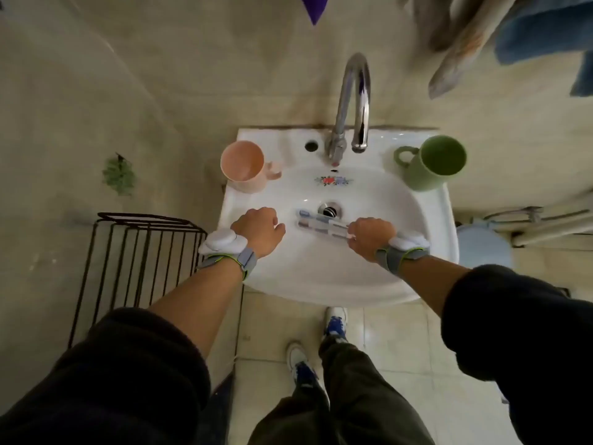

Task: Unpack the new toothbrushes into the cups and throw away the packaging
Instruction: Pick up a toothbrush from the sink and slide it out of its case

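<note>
A clear pack of toothbrushes lies across the basin of the white sink, just in front of the drain. My right hand grips the pack's right end. To the pack's left hovers my left hand, fingers curled, nothing in it, a short gap from the pack. A pink cup stands on the sink's back left corner. A green cup stands on the back right corner. Both cups look empty.
A chrome tap arches over the back of the basin. A black wire rack stands left of the sink. A pale blue round bin or lid sits at floor level to the right. Towels hang top right.
</note>
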